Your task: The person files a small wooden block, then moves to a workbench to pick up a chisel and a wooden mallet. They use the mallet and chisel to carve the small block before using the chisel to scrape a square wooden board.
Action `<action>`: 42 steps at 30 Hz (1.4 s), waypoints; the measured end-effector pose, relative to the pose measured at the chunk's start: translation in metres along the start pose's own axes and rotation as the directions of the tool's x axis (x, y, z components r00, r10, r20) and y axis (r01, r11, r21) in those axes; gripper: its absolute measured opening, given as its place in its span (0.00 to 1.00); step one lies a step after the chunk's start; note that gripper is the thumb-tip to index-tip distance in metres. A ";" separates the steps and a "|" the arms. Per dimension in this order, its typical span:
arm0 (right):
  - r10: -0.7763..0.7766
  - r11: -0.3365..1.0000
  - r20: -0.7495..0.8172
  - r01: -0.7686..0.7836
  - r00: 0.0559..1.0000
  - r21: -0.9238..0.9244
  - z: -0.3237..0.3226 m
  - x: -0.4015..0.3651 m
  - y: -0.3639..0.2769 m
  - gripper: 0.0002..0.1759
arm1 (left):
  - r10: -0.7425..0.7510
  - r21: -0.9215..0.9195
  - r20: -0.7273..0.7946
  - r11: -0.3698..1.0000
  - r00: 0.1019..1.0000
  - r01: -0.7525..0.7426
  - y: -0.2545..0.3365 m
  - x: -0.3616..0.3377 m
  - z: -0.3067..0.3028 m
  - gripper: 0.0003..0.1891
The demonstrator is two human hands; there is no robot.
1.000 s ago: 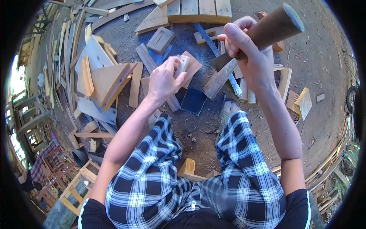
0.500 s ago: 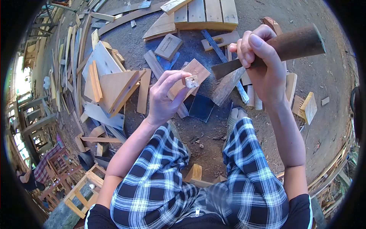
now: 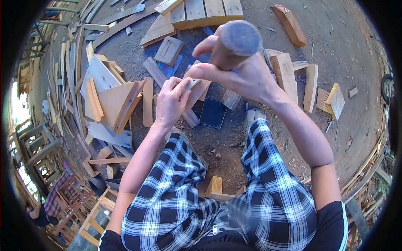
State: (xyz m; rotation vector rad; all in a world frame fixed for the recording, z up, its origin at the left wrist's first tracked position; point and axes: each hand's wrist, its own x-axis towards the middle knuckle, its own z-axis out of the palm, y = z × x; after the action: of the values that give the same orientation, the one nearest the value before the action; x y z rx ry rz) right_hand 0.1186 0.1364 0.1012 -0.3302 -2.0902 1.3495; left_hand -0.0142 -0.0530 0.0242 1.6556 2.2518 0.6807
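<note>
The small wood piece (image 3: 192, 84) is pinched in the fingertips of the left hand (image 3: 169, 102), over the wooden block (image 3: 198, 93) at the middle. The thick round handle (image 3: 239, 38) is gripped by the right hand (image 3: 251, 77), its end tilted up. The right thumb is held close to the left fingers; whether they touch cannot be told. The dark square (image 3: 213, 113) is seen on the ground (image 3: 226, 146), nearer, and the slatted wood (image 3: 205, 11) at the far side.

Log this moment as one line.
left hand: holds small block | right hand: grips round handle | black square: on ground
</note>
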 end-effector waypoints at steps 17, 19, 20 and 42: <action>0.316 0.938 0.184 -0.335 0.931 0.087 -0.031 0.001 0.022 0.22 | -0.198 -0.354 -0.041 0.919 0.979 0.171 0.001 -0.003 0.001 0.18; 0.379 0.878 0.130 -0.400 0.916 0.261 -0.039 -0.003 0.024 0.20 | -0.253 -0.561 -0.023 0.804 0.967 0.198 -0.005 -0.008 0.002 0.17; 0.411 0.843 0.079 -0.412 0.908 0.345 -0.042 -0.006 0.026 0.19 | -0.297 -0.742 0.016 0.637 0.955 0.210 -0.006 -0.009 0.000 0.17; 0.186 0.983 0.127 -0.184 0.974 -0.031 -0.039 -0.012 0.018 0.12 | -0.096 0.057 -0.030 0.994 0.995 0.097 0.013 0.001 -0.003 0.22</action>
State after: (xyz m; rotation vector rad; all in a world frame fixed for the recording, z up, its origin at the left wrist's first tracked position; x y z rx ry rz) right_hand 0.1501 0.1668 0.0919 -0.4670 -2.2253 1.4944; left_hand -0.0051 -0.0500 0.0339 1.5601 2.3750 0.6227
